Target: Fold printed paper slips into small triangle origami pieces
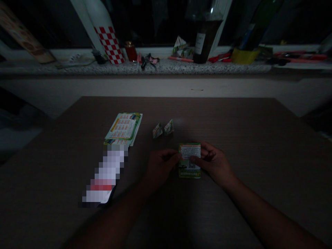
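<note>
A small printed paper card (pixel 190 152) with green borders and lines of text is held above the table between both hands. My left hand (pixel 163 162) pinches its left edge with thumb and forefinger. On the other side, my right hand (pixel 215 162) grips the right edge, its thumb lying across the front and the fingers behind. Beyond the hands stand two small folded paper pieces, one on the left (pixel 157 130) and one on the right (pixel 169 128). To the left lies a stack of printed sheets (pixel 124 126) with calendar-like grids.
A phone with a blurred-out bright screen (pixel 106 176) lies left of my left forearm. The brown table (pixel 233 117) meets a wall below a speckled stone sill (pixel 160 70). On the sill stand a red-and-white checked bottle (pixel 110 43), a dark labelled bottle (pixel 204 41) and various small items.
</note>
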The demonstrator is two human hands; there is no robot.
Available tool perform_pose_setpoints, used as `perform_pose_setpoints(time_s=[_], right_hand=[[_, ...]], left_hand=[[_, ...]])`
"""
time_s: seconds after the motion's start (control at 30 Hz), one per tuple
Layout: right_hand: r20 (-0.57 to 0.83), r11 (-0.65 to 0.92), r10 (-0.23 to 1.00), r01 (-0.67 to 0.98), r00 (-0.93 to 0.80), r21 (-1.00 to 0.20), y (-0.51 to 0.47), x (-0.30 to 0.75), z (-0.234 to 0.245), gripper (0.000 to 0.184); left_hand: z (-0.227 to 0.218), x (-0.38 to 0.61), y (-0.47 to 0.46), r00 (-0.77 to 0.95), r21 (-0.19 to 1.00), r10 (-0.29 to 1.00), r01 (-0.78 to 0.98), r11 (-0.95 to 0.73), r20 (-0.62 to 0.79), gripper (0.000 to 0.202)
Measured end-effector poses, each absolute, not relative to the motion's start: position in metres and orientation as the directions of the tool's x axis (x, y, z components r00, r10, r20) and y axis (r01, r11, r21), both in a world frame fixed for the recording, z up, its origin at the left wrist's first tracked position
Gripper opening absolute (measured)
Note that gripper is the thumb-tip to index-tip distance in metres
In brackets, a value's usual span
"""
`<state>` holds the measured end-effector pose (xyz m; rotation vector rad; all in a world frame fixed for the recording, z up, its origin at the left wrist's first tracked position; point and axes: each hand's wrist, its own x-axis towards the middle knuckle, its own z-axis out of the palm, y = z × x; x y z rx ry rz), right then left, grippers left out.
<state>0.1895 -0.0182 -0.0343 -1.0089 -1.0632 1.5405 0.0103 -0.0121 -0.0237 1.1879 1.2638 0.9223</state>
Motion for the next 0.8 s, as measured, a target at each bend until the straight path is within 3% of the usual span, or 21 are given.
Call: perform_pose_setpoints(time_s=[0.33, 0.6, 0.8], right_hand=[[-0.134, -0.171, 0.979, -0.260, -0.151, -0.950, -0.0175, 0.1887, -0.0334, 0.040], [-0.214, -0.227, 0.973, -0.199, -0.088, -0.953, -0.0157, 0.1949, -0.0358, 0.049], [-0.264, -0.280, 0.959, -0.201, -0.101, -0.939, -0.0139, 0.1957, -0.0337, 0.041]], left_hand=[[-0.0216, 0.0107, -0.0127, 0.114, 0.977, 0.975, 0.123, 0.176, -0.191, 0.024], [-0.0193, 0.0086, -0.0131, 0.097, 0.962, 0.988, 0.257, 0.096, -0.124, 0.021], [-0.0206, 0.0072, -0.0103, 0.096, 0.927, 0.992, 0.372, 0.039, -0.081, 0.022]])
